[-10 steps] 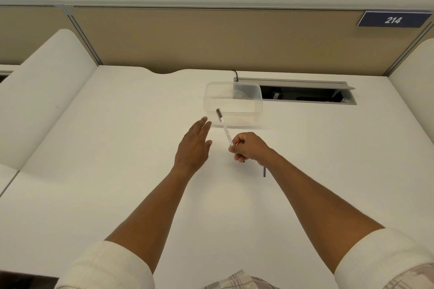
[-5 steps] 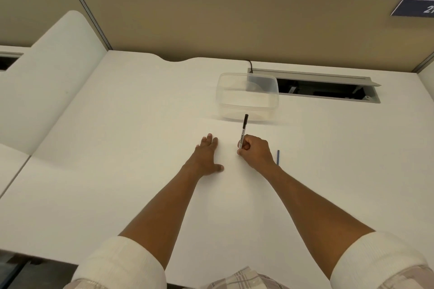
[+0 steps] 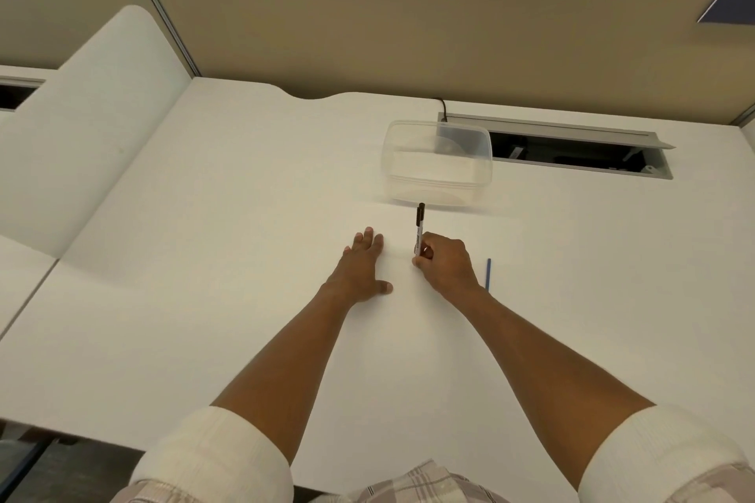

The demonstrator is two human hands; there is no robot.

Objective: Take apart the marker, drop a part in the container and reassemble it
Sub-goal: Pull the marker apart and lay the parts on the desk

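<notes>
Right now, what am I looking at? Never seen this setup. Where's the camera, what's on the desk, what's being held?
There is no robot here: a person works with two bare hands. The single picture comes from a wide-angle camera worn on the person's head, looking forward and down.

The left hand lies flat and open on the white desk, holding nothing. The right hand has its grip curled round a marker, whose dark end points away, toward a clear plastic container. The container looks empty. A thin blue stick lies on the desk just right of the right hand; it may be a marker part.
</notes>
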